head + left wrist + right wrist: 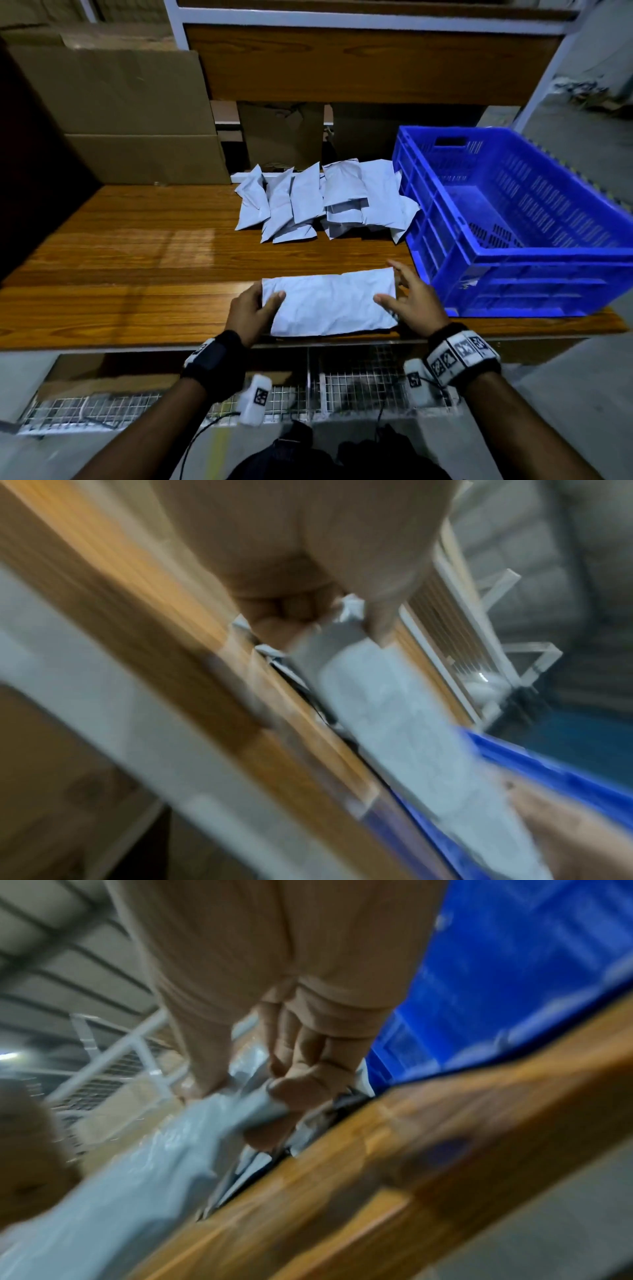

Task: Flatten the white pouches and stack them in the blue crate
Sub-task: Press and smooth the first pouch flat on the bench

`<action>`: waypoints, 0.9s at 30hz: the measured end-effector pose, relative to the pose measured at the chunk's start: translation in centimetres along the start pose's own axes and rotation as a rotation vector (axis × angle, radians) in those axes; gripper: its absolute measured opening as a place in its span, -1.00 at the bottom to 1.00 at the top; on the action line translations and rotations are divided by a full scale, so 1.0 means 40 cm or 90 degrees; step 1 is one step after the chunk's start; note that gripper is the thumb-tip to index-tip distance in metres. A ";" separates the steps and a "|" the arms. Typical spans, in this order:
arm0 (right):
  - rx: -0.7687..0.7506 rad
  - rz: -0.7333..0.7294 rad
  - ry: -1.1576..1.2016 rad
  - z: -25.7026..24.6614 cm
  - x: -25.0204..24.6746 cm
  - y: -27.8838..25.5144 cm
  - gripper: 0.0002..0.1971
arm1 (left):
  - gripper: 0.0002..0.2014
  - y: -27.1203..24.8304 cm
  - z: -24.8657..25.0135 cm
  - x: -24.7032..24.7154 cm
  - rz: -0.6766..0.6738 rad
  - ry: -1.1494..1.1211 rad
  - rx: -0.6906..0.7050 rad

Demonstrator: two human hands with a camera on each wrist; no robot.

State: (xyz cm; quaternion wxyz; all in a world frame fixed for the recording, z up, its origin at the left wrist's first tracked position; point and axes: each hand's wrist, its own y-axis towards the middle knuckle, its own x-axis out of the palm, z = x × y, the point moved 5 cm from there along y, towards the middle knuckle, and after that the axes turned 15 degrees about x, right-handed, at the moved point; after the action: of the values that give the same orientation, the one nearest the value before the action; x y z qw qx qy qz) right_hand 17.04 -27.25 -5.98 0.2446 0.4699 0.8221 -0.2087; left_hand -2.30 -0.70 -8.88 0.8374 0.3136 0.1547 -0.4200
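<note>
A flattened, crinkled white pouch (329, 301) lies near the front edge of the wooden table (137, 257). My left hand (270, 298) grips its left end, thumb on top and fingers curled under, as the blurred left wrist view shows at the pouch (394, 723). My right hand (394, 294) pinches the right end; in the right wrist view the thumb and curled fingers (291, 1091) hold the pouch (137, 1191) by its edge. The blue crate (513, 255) stands just to the right with nothing in it. A pile of several puffy white pouches (325, 202) lies behind, against the crate.
Cardboard boxes (130, 113) stand at the back left of the table, more under the upper wooden shelf (342, 61). A wire mesh shelf (359, 380) runs below the table's front edge. The left half of the table shows bare wood.
</note>
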 end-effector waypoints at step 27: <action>-0.146 0.118 -0.461 -0.061 0.321 -0.030 -0.47 | -0.38 -0.019 0.055 0.245 -0.324 0.451 0.121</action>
State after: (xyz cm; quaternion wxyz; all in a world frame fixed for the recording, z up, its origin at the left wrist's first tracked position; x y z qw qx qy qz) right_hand 9.86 -17.80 -11.58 0.5875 0.4077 0.6548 -0.2447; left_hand 2.96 -8.42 -12.61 0.5704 0.4658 0.4646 -0.4917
